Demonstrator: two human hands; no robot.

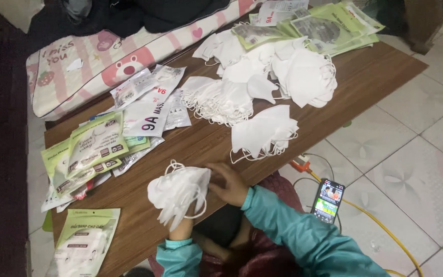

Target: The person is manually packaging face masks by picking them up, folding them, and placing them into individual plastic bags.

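— What's in the hands?

— The left hand (pixel 180 225) has its grip closed under a stack of white masks (pixel 178 192) at the near edge of the bench (pixel 365 77). The right hand (pixel 229 184) lies against the stack's side, fingers loosely bent; whether it pinches anything, I can't tell.

— And around them?

— More mask piles (pixel 262 82) further up the bench, green packets (pixel 93 146) to the left, one packet (pixel 85 241) at the near corner. A phone (pixel 328 200) lies on the floor tiles, lit, beside a yellow cable (pixel 380 223).
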